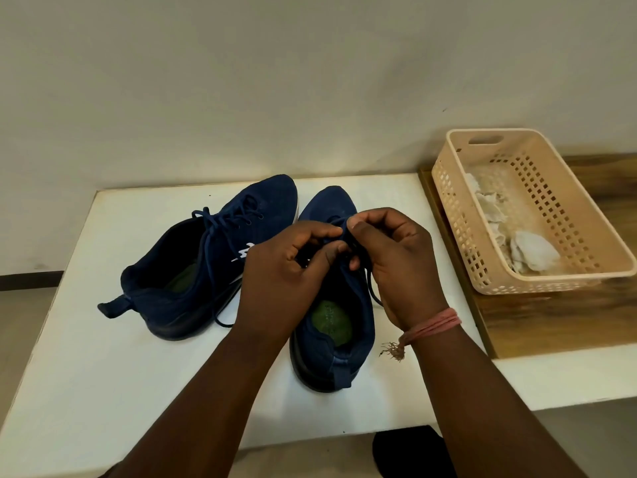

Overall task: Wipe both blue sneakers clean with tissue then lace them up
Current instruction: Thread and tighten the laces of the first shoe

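Two dark blue sneakers stand on a white table [103, 357], toes pointing away from me. The left sneaker [206, 257] leans on its side, and its laces [220, 219] are threaded, with loose ends trailing to the table. Over the middle of the right sneaker [331, 326], whose green insole shows, both my hands work. My left hand [286, 270] and my right hand [393, 260] each pinch the dark lace [374, 291] of the right sneaker, fingertips almost touching. The hands hide its eyelets and tongue.
A beige plastic basket [565, 215] with crumpled used tissue [531, 253] stands on a wooden board [551, 322] at the right. A plain wall runs behind the table. A pink thread band circles my right wrist.
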